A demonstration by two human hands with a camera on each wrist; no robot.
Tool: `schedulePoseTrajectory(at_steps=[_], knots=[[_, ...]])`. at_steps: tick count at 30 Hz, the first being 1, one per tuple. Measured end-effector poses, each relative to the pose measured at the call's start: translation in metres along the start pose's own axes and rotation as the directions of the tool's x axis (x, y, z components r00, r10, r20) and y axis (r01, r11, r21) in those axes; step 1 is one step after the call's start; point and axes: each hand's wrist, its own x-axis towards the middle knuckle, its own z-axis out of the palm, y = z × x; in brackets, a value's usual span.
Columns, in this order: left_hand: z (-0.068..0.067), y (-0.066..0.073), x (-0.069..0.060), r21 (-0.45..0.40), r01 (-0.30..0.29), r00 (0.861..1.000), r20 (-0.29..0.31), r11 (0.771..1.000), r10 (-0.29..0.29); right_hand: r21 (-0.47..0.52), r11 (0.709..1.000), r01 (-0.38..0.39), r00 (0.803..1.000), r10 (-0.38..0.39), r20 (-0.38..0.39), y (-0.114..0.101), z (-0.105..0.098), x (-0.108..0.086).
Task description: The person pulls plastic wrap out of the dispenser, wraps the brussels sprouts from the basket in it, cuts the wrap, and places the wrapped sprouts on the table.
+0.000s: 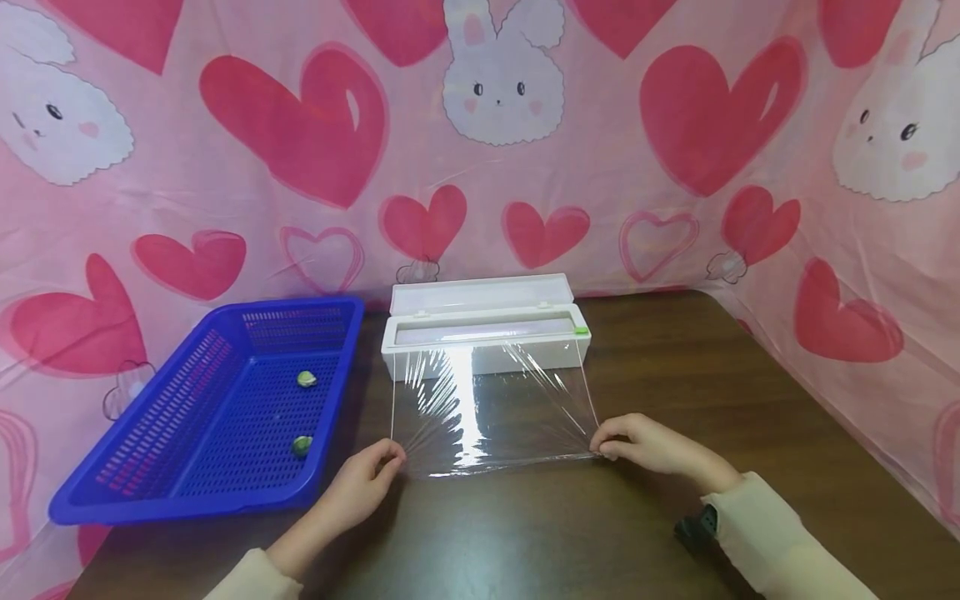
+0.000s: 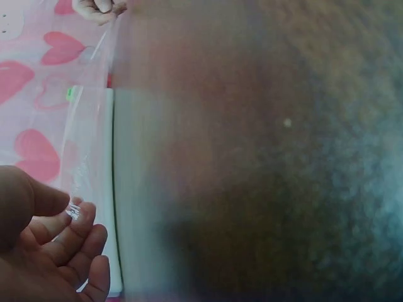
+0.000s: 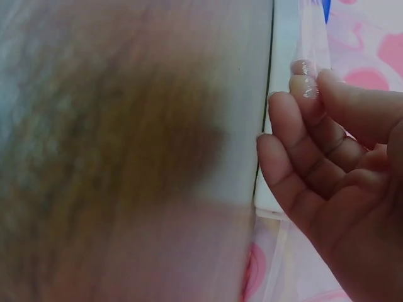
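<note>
A sheet of clear plastic film (image 1: 487,417) stretches from the white box (image 1: 487,358) towards the front of the table. Its near left corner is pinched by my left hand (image 1: 360,487) between thumb and fingers; my right hand (image 1: 660,450) pinches the near right corner. The box's lid (image 1: 483,293) stands raised at the back, and a green piece (image 1: 581,331) sits at its right end. In the left wrist view the thumb and forefinger of my left hand (image 2: 56,239) meet on the film; in the right wrist view my right hand (image 3: 340,151) does likewise.
A blue plastic basket (image 1: 318,467) stands on the left of the brown table (image 1: 525,542), holding two small green and white items, one further back (image 1: 306,379) and one nearer (image 1: 302,446). Behind hangs a pink cloth (image 1: 615,167) with hearts and rabbits. A dark object (image 1: 693,533) is by the right sleeve.
</note>
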Motion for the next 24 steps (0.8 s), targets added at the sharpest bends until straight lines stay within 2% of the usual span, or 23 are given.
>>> schedulePoseTrajectory(at_steps=[4,6,11,15,24], knots=[[0.003,-0.002,0.002,0.058,-0.042,0.999,0.015,0.997,0.042,-0.046,0.999,-0.011,0.999,0.012,0.035,0.003,0.0,0.003],[0.006,-0.003,0.002,0.101,-0.07,0.997,0.03,0.992,0.068,-0.035,0.999,-0.041,0.997,0.044,0.061,0.004,0.0,0.005],[0.011,-0.003,0.006,0.236,-0.134,0.99,0.08,0.962,0.118,0.017,0.992,-0.124,0.987,0.122,0.102,0.003,-0.002,0.009],[0.012,-0.002,0.009,0.305,-0.129,0.991,0.081,0.944,0.109,0.008,0.99,-0.142,0.985,0.14,0.106,0.001,-0.001,0.012],[0.013,0.001,0.014,0.371,-0.118,0.993,0.066,0.921,0.1,-0.015,0.99,-0.138,0.985,0.139,0.106,-0.002,-0.001,0.016]])
